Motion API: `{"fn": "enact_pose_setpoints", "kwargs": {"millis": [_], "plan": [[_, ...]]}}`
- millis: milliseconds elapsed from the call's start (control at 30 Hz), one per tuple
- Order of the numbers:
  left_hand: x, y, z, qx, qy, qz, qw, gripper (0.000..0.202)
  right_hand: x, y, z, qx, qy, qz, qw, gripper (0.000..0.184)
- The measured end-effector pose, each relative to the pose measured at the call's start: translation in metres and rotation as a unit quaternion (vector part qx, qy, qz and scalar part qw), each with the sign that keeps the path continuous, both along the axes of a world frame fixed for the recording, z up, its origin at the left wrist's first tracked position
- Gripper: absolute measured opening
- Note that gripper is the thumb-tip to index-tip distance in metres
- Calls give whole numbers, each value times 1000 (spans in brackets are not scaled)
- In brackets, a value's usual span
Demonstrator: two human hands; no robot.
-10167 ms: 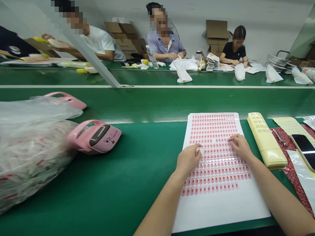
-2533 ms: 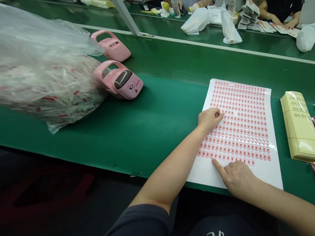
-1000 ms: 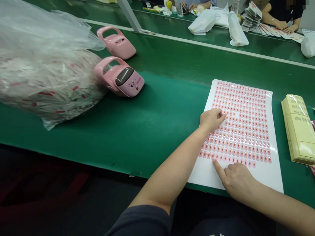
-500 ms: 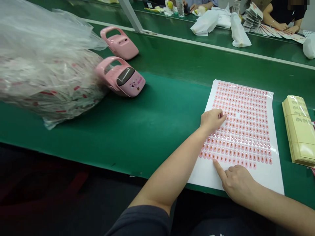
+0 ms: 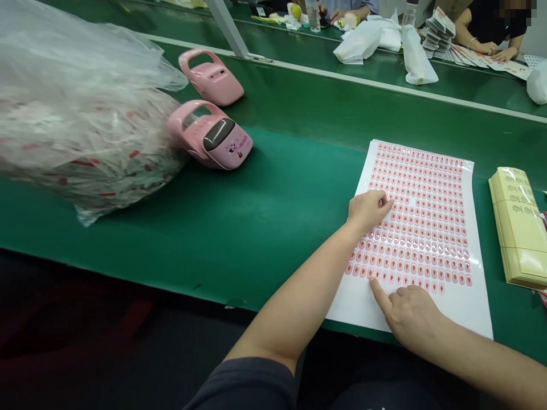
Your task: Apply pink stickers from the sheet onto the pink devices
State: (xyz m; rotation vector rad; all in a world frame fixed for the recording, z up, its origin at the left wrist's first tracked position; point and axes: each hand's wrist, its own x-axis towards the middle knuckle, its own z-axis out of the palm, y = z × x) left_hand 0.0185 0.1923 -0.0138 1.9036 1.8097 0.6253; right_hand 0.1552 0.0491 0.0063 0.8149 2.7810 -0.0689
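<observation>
Left hand [image 5: 368,209], fingers curled, and right hand [image 5: 412,316], forefinger out, clamp nothing, resting on a sheet of pink nail stickers [image 5: 464,313] at 3 o'clock on the green desk [image 5: 277,228]; a dragged finger could lift rows.

Bright light, faint shadows, glare-flecked sheet [image 5: 421,228]

The clear plastic bag [image 5: 81,108] is cut off by the left edge, and I cannot see well what is inside. The left hand [image 5: 368,209] covers part of the white sheet [image 5: 363,310], and its small pink marks [image 5: 427,228] are too small to read.
</observation>
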Motion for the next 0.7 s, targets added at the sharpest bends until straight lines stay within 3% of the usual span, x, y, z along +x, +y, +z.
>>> {"fn": "enact_pose_setpoints", "kwargs": {"millis": [267, 700], "plan": [[0, -1, 3, -3, 2, 0, 1000, 26, 0, -6, -5, 15, 16, -5, 1000, 55], [1, -1, 2, -3, 6, 2, 1000, 25, -5, 0, 2, -45, -42, -34, 998, 57]]}}
